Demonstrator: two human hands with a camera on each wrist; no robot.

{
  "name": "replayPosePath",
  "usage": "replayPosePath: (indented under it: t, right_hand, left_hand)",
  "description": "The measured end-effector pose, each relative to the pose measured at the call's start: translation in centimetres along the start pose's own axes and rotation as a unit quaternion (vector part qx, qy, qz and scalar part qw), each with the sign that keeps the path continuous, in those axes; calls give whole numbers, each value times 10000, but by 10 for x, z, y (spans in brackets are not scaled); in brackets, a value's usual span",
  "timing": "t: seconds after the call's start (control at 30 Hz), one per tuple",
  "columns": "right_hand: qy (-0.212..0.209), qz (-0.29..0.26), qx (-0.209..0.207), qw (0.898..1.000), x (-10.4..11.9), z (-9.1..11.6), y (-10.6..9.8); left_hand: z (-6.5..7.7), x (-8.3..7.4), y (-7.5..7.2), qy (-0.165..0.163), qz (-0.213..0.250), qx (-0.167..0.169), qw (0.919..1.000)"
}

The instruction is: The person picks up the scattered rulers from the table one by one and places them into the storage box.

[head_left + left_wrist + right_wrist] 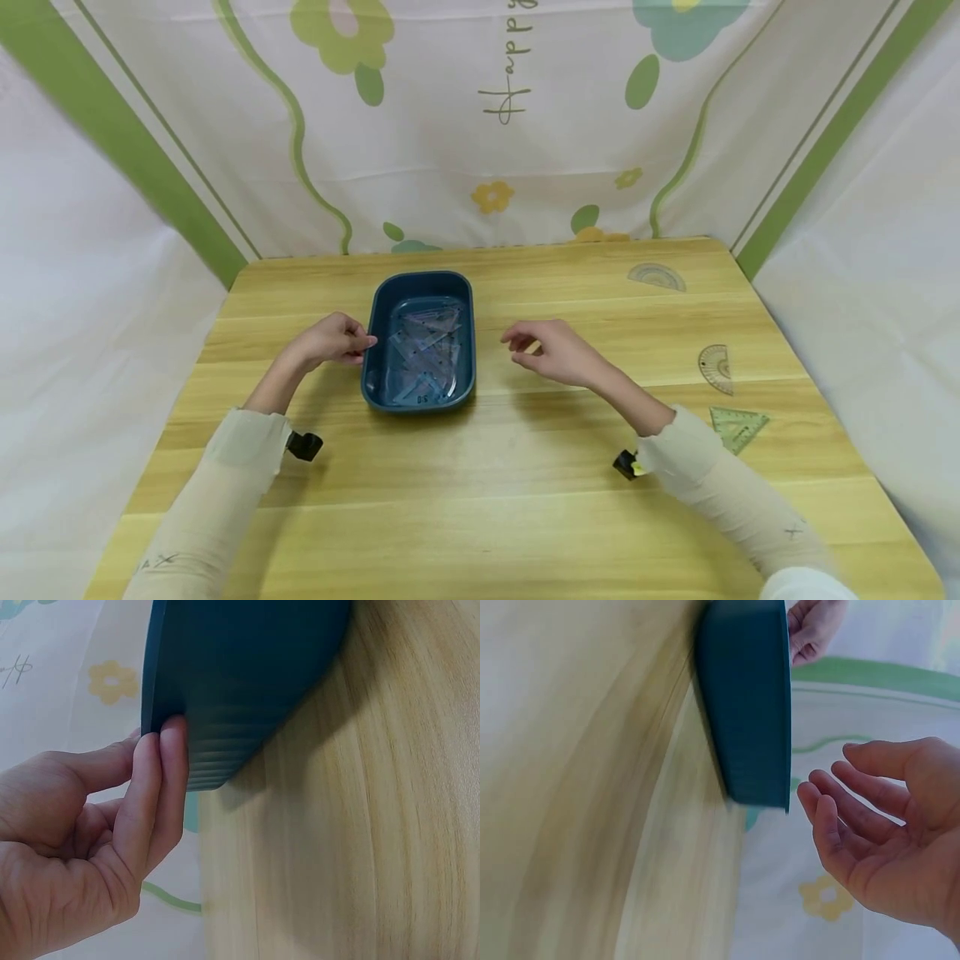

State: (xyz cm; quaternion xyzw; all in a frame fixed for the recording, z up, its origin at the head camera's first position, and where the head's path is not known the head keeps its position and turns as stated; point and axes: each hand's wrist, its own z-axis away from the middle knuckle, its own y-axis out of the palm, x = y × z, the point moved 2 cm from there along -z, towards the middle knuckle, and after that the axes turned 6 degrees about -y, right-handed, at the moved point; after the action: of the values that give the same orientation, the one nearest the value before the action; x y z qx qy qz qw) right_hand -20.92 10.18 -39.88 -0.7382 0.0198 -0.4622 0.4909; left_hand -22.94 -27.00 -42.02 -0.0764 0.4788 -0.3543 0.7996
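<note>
A dark blue plastic basket (469, 367) stands left of the table's middle, with several clear set squares and rulers (429, 354) lying inside. My left hand (337, 340) pinches its left rim, thumb over the edge and fingers against the outer wall. In the left wrist view the left hand (97, 825) shows this grip on the basket's wall (232, 690). To the right of the basket, my right hand (555, 352) hovers above the table with loosely bent fingers and holds nothing. The right wrist view has the right hand (892, 825) apart from the basket (750, 712).
Along the table's right side lie a clear protractor (657, 277) at the back, another protractor (716, 368) nearer, and a greenish set square (738, 427) beside the right sleeve. A flowered white cloth (420, 150) hangs behind the wooden table (480, 500).
</note>
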Motion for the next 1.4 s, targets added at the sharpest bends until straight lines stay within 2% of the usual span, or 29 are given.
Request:
replayPosePath:
  t: [0.17, 0.33, 0.6, 0.97, 1.2, 1.4]
  right_hand:
    - [175, 12, -112, 9998, -10, 32, -13]
    - [451, 25, -473, 9979, -23, 64, -31]
    - [840, 333, -768, 9929, -47, 119, -52]
    - [1535, 313, -930, 9833, -67, 175, -59]
    - [1526, 524, -1002, 9818, -79, 203, -60]
    - [1540, 977, -829, 9797, -88, 229, -65]
  left_hand:
    - [0, 1, 0, 11, 14, 19, 10000]
    - [-1, 2, 0, 27, 43, 28, 10000]
    - [0, 1, 0, -12, 23, -23, 10000]
    - [0, 0, 0, 35, -8, -20, 10000]
    - [-1, 1, -1, 76, 8, -3, 10000]
    - [0, 1, -1, 72, 29, 15, 10000]
